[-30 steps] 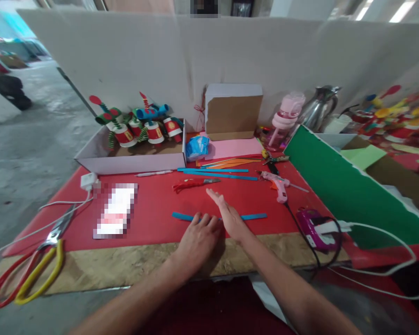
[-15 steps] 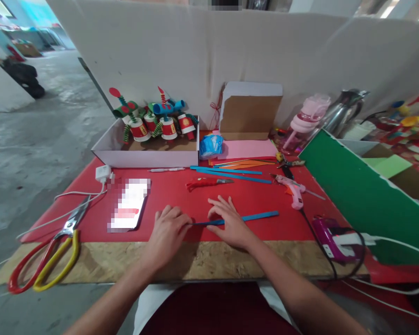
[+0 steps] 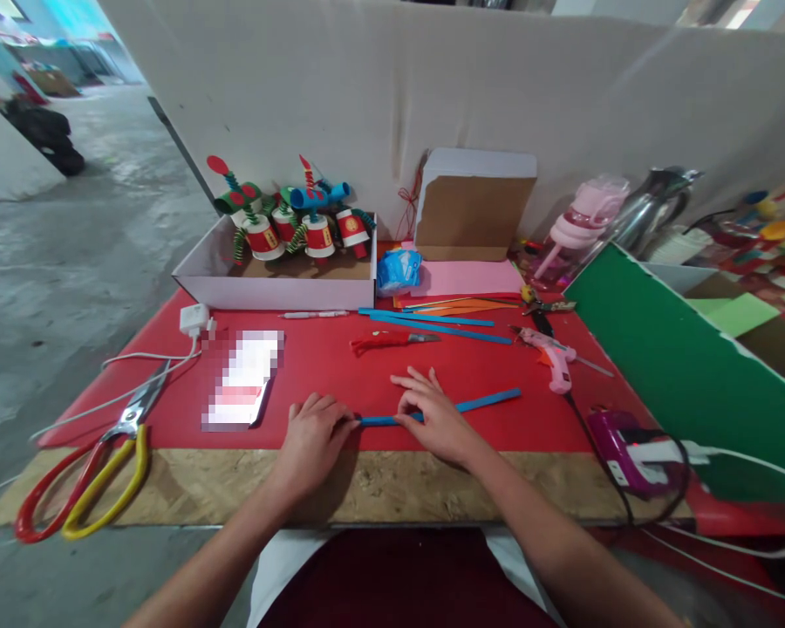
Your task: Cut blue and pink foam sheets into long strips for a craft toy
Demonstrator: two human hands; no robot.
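Note:
A narrow blue paper strip (image 3: 490, 401) runs between my two hands, low over the red table covering (image 3: 320, 366). Its left end is pinched in the fingertips of my left hand (image 3: 317, 432). Thumb and index finger of my right hand (image 3: 435, 419) close on its middle, while the other fingers stay raised and spread. The strip's free right end sticks out past my right hand. Beyond the hands lie a small red-handled pair of scissors (image 3: 392, 342) and more blue strips (image 3: 438, 325).
At left lie large scissors (image 3: 131, 419), a phone (image 3: 245, 379) and a charger (image 3: 194, 320). A white box (image 3: 281, 295) holds several paper-cup figures. A pink glue gun (image 3: 549, 356), a purple device with cables (image 3: 628, 453) and a green panel (image 3: 693, 375) stand to the right.
The stretch of strip between my hands now shows its flat blue face, where it looked thin and dark before. Both hands stay nearly in place; the view shifts slightly.

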